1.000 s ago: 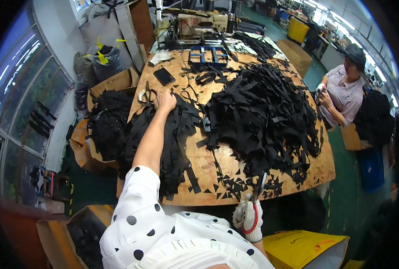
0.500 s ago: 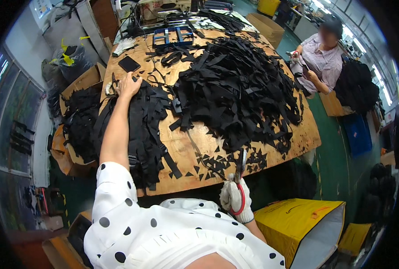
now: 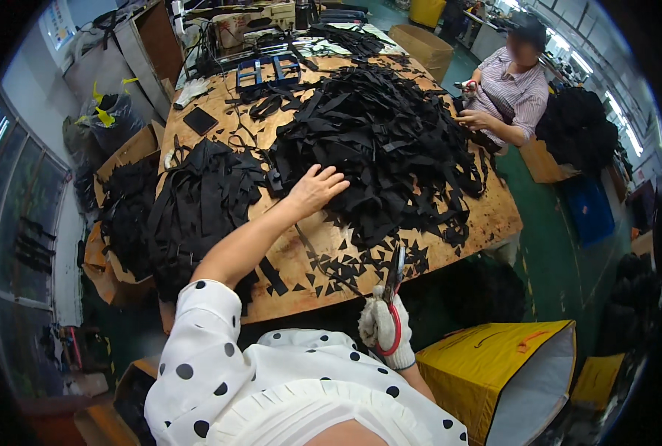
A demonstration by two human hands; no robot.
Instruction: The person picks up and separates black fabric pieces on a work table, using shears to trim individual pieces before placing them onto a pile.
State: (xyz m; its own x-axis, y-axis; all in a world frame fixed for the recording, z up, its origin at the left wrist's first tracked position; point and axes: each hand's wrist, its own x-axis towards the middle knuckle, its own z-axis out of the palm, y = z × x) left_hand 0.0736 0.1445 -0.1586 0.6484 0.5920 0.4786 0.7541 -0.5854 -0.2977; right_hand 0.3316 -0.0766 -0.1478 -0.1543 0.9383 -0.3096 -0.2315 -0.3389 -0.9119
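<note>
Red-handled scissors (image 3: 392, 290): metal blades pointing toward the frame's top, handles below, at lower centre.
Black strip pile (image 3: 379, 141): flat, fabric-like pieces, loosely heaped and criss-crossed, at the frame's centre and upper middle.

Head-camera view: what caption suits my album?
Bare left hand over the edge of a black fabric-strip heap, white-gloved right hand holding red-handled metal scissors.

No legible wording; red characters (image 3: 233, 25) on pale machine (image 3: 277, 12), dark print (image 3: 487, 339) on yellow bag (image 3: 457, 375), both blurred.
</note>
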